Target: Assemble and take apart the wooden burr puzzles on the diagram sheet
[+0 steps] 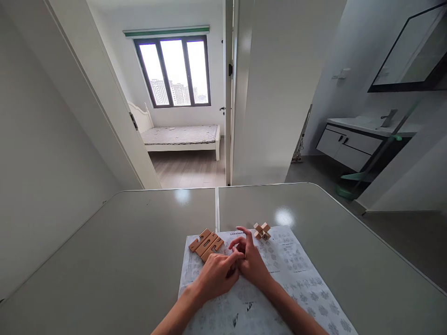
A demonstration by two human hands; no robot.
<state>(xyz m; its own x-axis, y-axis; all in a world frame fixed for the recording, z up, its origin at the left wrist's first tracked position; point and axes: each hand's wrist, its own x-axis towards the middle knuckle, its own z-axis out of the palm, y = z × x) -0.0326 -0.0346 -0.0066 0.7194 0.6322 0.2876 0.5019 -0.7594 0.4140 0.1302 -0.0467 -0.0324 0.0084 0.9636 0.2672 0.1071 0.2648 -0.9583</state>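
My left hand and my right hand meet over a printed paper sheet on the grey table. Their fingers are curled and pressed together. Whatever lies between them is hidden. Just left of the fingers lie three notched wooden puzzle pieces, side by side. A small assembled wooden cross puzzle stands just beyond my right hand's fingertips. Neither hand touches either wooden item, as far as I can see.
The table has a seam down its middle and ends at a far edge facing a white wall. Beyond it on the left is a doorway to a room with a bed and a window. A washbasin cabinet stands at the right.
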